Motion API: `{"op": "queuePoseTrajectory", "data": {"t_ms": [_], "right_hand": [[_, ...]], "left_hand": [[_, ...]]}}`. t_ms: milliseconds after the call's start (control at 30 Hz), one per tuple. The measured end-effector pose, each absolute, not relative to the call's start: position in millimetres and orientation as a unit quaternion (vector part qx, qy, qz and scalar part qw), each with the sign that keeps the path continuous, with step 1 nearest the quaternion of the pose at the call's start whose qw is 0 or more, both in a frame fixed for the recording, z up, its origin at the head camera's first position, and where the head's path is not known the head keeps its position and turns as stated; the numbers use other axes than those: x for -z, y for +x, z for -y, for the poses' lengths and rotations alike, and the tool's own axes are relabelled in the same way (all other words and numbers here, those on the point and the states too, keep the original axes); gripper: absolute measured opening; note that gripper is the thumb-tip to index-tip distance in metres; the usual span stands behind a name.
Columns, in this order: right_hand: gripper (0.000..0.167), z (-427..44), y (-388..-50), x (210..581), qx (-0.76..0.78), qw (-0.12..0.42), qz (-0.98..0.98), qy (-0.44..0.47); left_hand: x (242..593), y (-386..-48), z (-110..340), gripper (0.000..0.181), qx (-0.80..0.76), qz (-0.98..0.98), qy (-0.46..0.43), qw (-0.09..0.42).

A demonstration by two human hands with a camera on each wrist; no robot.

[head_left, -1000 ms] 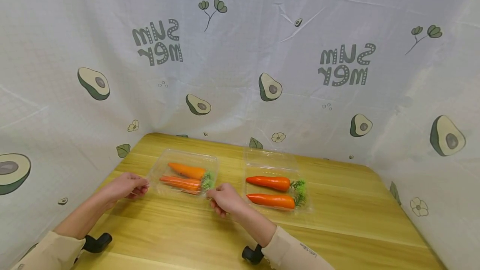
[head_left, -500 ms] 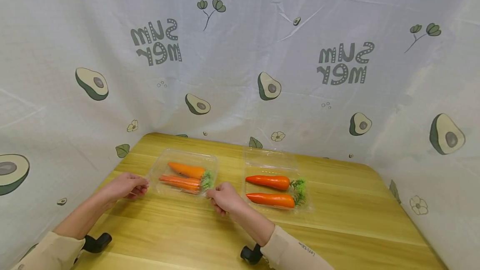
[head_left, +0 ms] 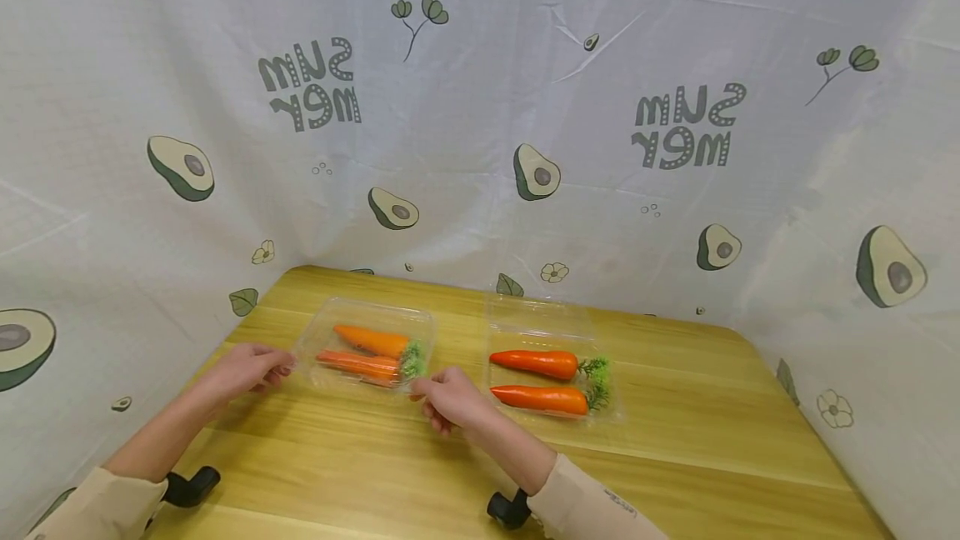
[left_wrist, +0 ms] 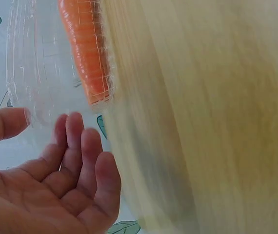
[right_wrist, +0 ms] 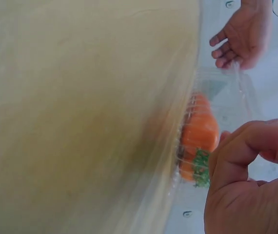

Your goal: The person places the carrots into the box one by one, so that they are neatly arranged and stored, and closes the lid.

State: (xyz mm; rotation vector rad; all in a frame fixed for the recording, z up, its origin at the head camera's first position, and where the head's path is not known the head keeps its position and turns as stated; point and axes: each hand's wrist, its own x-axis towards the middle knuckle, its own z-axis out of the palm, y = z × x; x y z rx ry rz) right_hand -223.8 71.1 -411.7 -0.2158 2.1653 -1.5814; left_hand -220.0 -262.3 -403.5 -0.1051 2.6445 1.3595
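Observation:
A clear plastic clamshell box (head_left: 341,312) with two carrots (head_left: 375,342) in it lies at the left of the table. Its lid appears to be down over them, and their green tops point right. At its left corner is my left hand (head_left: 251,367); in the left wrist view the thumb stands apart from the bent, loose fingers (left_wrist: 91,146), by the plastic edge. My right hand (head_left: 452,400) pinches the box's near right corner; the corner itself is hidden behind the hand in the right wrist view.
Right of it, a second clear box (head_left: 536,319) has its lid folded back, with two carrots (head_left: 540,398) side by side inside. Both boxes rest on a wooden table (head_left: 712,407). A white printed curtain (head_left: 465,107) hangs behind and at the sides.
My left hand draws back very slightly from the box corner, its fingers a little looser. My right hand and both boxes stay in place; the head view shifts a little.

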Motion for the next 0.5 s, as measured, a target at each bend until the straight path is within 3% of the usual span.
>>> {"op": "queuePoseTrajectory", "data": {"t_ms": [200, 500], "right_hand": [[0.032, -80, -220, 404, 0.558, 0.23, -0.793, -0.08], [0.032, -85, -212, 398, 0.538, 0.209, -0.811, -0.098]], "left_hand": [[395, -217, 258, 0.049, -0.395, -0.918, -0.019, 0.016], [384, -206, 229, 0.04, -0.32, -0.938, 0.013, -0.132]]}}
